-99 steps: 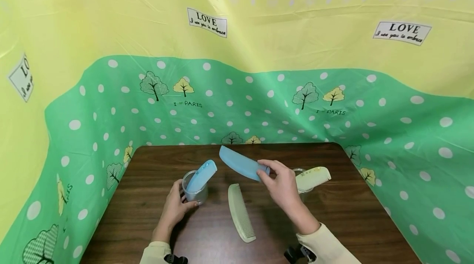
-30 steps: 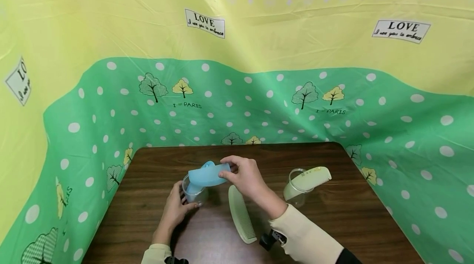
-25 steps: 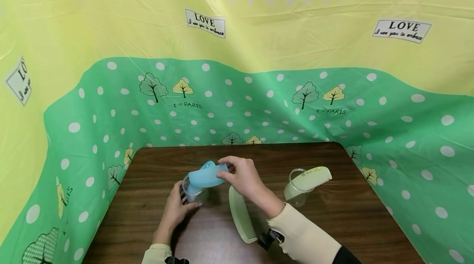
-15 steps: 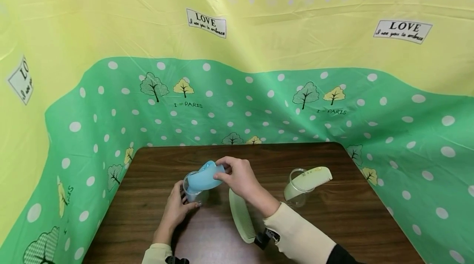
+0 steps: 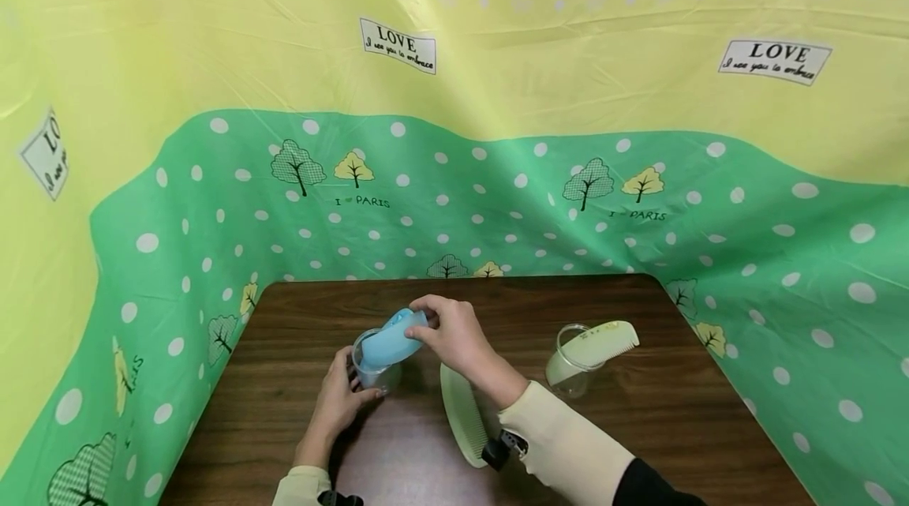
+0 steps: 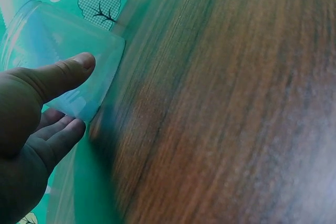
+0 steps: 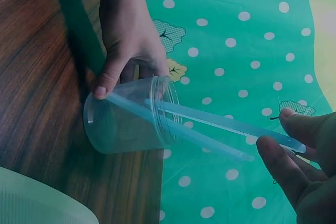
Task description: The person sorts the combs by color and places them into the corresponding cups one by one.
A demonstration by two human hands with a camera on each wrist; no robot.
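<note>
Change: over 3.3 s I watch the right hand (image 5: 454,336) carry the second blue comb (image 5: 393,339) from above the desk (image 5: 675,419) down into the clear cup (image 5: 375,368), beside the 1 already there.
Right fingers: pinching the comb's upper end (image 7: 294,145).
Left hand (image 5: 337,399): thumb and fingers wrapped round the cup, steadying it.
Meaning: I judge both blue combs are nearly seated.
Remaining: 1 pale green comb (image 5: 463,411) lies on the desk; another stands in the right cup (image 5: 568,368).

I see a pale green comb (image 5: 463,414) lying flat on the brown counter (image 5: 682,419). Another pale comb (image 5: 605,335) leans in a clear cup (image 5: 568,368).
</note>
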